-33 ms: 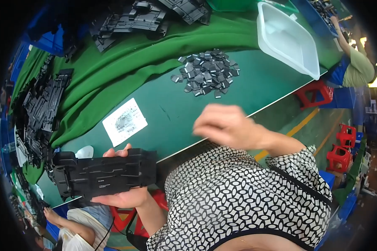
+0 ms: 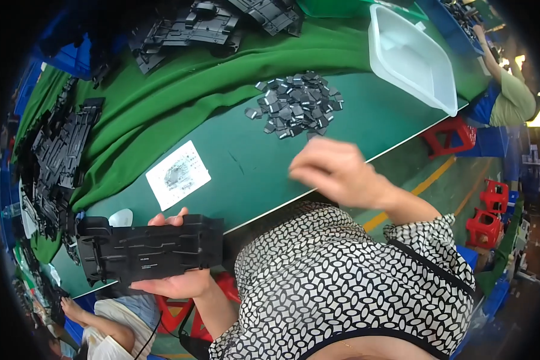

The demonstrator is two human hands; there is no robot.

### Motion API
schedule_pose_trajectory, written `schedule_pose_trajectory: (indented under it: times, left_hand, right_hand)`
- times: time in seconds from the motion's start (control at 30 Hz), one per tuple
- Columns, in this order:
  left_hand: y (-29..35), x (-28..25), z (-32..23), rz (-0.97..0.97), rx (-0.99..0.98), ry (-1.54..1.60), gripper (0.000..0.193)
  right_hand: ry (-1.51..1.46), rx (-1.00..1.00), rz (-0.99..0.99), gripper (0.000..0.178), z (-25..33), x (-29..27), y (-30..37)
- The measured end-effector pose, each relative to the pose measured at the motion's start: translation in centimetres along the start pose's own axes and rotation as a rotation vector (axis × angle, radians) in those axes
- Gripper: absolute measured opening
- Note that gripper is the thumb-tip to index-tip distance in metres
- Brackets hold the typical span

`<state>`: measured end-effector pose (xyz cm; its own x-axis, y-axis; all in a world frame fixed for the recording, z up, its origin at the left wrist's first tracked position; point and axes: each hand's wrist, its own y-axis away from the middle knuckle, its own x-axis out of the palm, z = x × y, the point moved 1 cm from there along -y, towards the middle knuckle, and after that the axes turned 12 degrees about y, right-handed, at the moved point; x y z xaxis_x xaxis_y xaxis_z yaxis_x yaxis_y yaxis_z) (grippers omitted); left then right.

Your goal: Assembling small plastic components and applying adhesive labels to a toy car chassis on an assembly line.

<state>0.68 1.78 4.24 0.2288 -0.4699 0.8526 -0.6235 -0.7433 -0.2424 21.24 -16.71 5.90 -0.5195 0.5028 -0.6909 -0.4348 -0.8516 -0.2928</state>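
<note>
My left hand [image 2: 177, 283] is closed around a long black plastic chassis [image 2: 162, 249], palm beneath it and fingertips showing over its far edge. Raised ribs and small pale print mark the face of this chassis; it is held level over the table's near edge. My right hand [image 2: 336, 171] hovers near the table's edge, thumb and fingers curled together and slightly blurred; whatever they may hold is hidden. Just beyond it lies a heap of small dark flat pieces [image 2: 297, 105] with pale marks.
The green table [image 2: 240, 192] bears a printed white sheet [image 2: 179, 175] and a green cloth [image 2: 162, 114]. Similar black plastic parts pile up at the left [image 2: 63, 147] and far side [image 2: 192, 30]. A white tub [image 2: 414, 66] stands far right. Other people sit nearby; red stools [image 2: 453, 135] stand right.
My right hand has shifted a little to the right and away from me, nearer the heap. The left hand and the chassis have hardly moved.
</note>
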Motion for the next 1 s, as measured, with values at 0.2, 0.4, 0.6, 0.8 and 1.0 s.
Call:
schedule_pose_trajectory:
  times: [0.2, 0.4, 0.6, 0.8, 1.0]
  left_hand:
    - [0.3, -1.4, 0.3, 0.013, -0.047, 0.017, 0.084]
    - [0.5, -1.4, 0.4, -0.024, -0.039, 0.033, 0.081]
    - [0.3, -1.6, 0.4, -0.029, -0.03, 0.016, 0.079]
    - [0.6, -1.9, 0.1, -0.062, -0.021, -0.041, 0.078]
    - [1.2, -1.6, 0.5, -0.039, 0.021, 0.04, 0.083]
  right_hand:
    - [0.211, 0.195, -0.053, 0.01, -2.9, -2.8, 0.3]
    - [0.394, 0.072, -0.026, 0.015, -3.4, -2.5, -0.2]
    - [0.328, 0.144, 0.004, 0.016, -2.7, -2.4, -0.1]
    - [-0.23, 0.348, 0.063, 0.01, -0.3, -1.5, -1.6]
    - [-0.205, -0.005, 0.206, 0.018, 2.0, 0.9, -5.8]
